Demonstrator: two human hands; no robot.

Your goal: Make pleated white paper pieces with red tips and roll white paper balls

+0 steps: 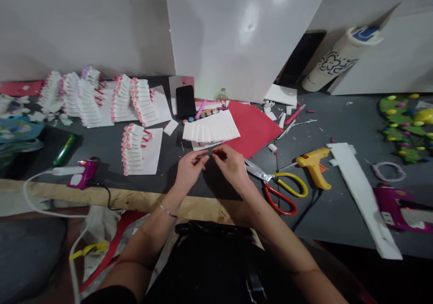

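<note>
My left hand (190, 172) and my right hand (232, 166) meet close together over the grey table, fingertips bent inward. The right thumb and finger pinch a tiny dark reddish bit, too small to name. On the left, thumb and fingers are also drawn together, and whatever they hold cannot be made out. Just beyond the fingertips lies a fanned white pleated foam piece (211, 129) on white sheets. A red sheet (252, 128) extends from under it to the right. Large scissors (270, 177) with one yellow and one red handle lie open beside my right wrist.
A yellow glue gun (314, 166) and a white strip (363, 200) lie right. White pleated pieces with pink ends (132, 149) stand left, near a purple power adapter (82, 174) with cables. A phone (185, 101) and a white bottle (333, 62) are at the back.
</note>
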